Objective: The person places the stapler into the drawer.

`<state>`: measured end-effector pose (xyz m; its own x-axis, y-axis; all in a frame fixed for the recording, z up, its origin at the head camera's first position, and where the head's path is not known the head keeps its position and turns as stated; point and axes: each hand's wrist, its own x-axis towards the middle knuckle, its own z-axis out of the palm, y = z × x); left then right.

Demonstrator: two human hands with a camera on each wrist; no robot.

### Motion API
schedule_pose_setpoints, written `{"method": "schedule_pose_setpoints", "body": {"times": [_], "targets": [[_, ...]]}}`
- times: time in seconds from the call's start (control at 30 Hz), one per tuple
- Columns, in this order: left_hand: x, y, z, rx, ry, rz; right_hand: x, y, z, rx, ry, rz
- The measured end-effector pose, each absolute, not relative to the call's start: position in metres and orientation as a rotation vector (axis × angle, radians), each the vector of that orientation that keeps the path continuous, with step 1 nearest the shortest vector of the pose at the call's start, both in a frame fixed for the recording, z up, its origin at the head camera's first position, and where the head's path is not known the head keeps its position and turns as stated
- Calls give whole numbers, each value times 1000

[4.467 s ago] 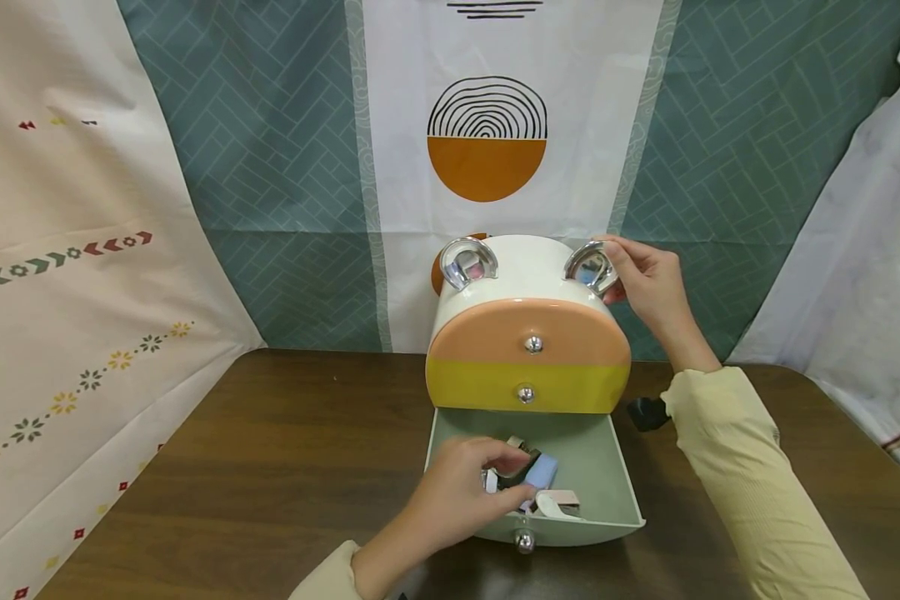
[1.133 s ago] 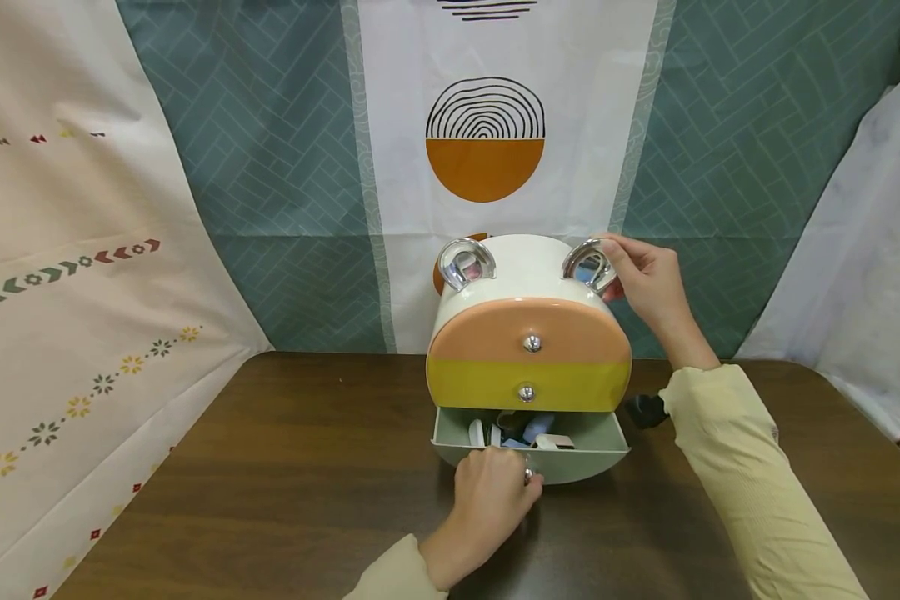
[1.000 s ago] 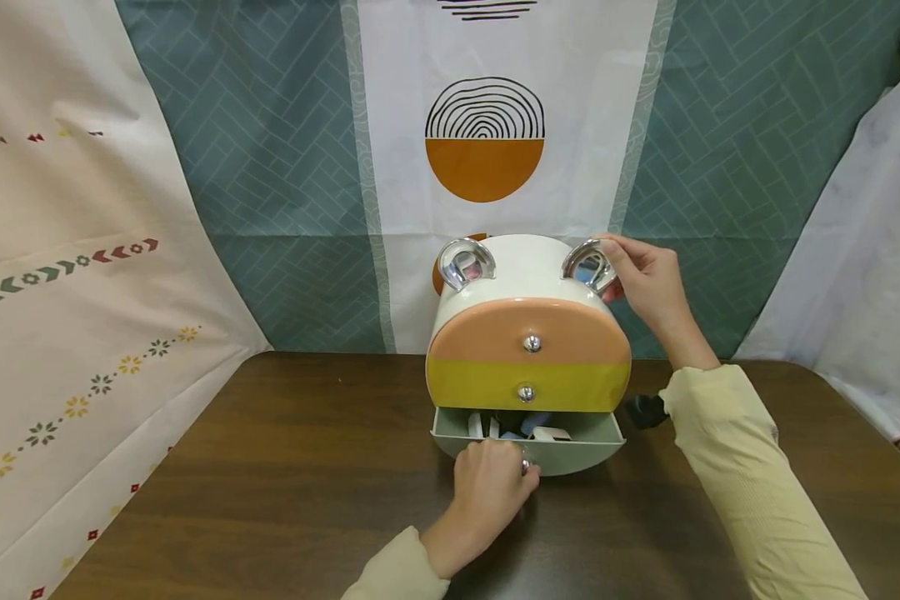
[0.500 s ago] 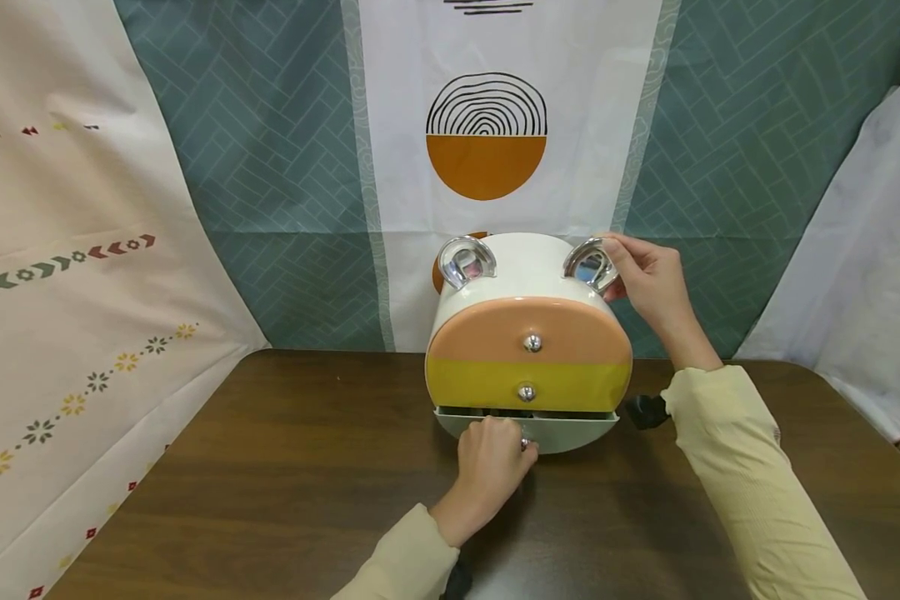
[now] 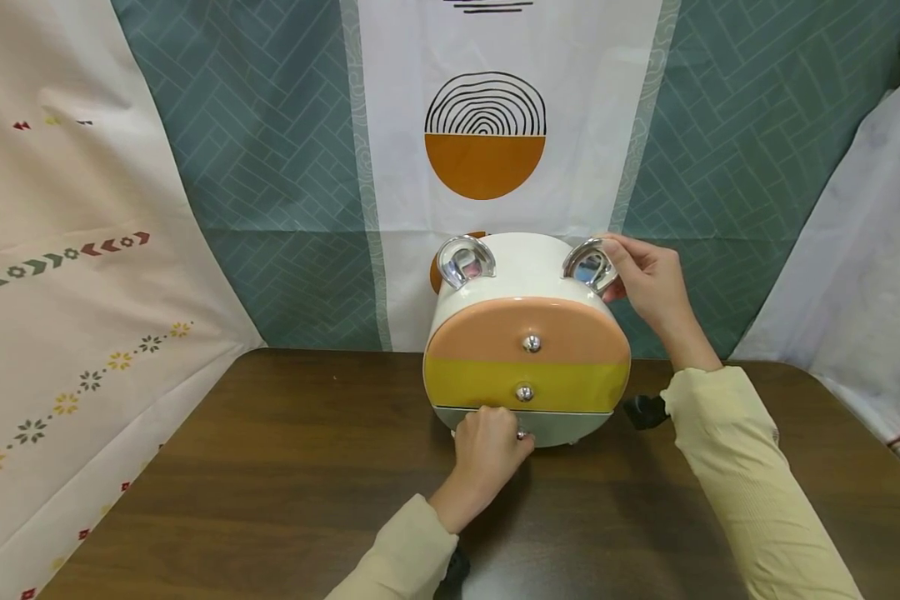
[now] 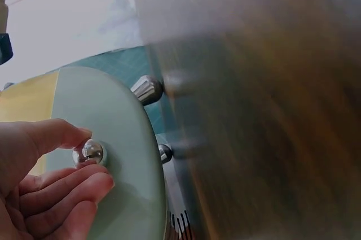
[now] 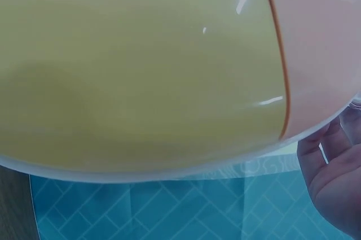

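Observation:
A round drawer box [image 5: 528,258] stands on the table, white on top, with peach, yellow and pale green drawer fronts. My left hand [image 5: 486,458] holds the silver knob [image 6: 90,152] of the green bottom drawer [image 5: 566,429], thumb on one side and fingers on the other. That drawer is pushed in, nearly flush with the yellow one [image 5: 468,385], and its contents are hidden. At the top right, my right hand [image 5: 648,279] pinches the rim of a shiny silver ear-shaped piece [image 5: 591,265]. The right wrist view shows that hand [image 7: 335,178] at the box's edge.
A matching silver ear [image 5: 467,262] sits at the box's top left. Small metal feet [image 6: 148,90] support the box on the dark wooden table [image 5: 307,467]. A patterned curtain [image 5: 285,167] hangs close behind. A black object [image 5: 645,412] shows beneath the right sleeve.
My left hand went from among the small items inside the green drawer to its knob, then moved with the drawer back into the box. My right hand has stayed on the silver ear.

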<state>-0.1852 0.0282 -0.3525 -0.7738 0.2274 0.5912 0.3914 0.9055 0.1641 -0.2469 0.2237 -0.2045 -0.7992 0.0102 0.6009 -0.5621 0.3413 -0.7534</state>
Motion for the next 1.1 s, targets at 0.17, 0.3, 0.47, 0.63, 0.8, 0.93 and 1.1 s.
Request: {"method": "schedule_pose_setpoints", "body": {"times": [0.17,0.3,0.47,0.63,0.8,0.93,1.1], "targets": [[-185,28,-351,-415,-2511,-384,-259,231,-212,479,-2094,1483],[-187,27,-349,-419,-2520,-390,-259,231,-213,492,-2076,1504],[-189,26,-349,-424,-2526,-388,-258,230,-212,502,-2068,1520],[-188,25,-349,-429,-2545,-373,-257,230,-212,492,-2074,1519],[-188,25,-348,-442,-2547,-352,-256,231,-212,476,-2075,1514],[-187,24,-347,-453,-2558,-331,-257,231,-211,474,-2088,1521],[-184,16,-345,-484,-2581,-376,-253,232,-208,430,-2190,1529]]}}
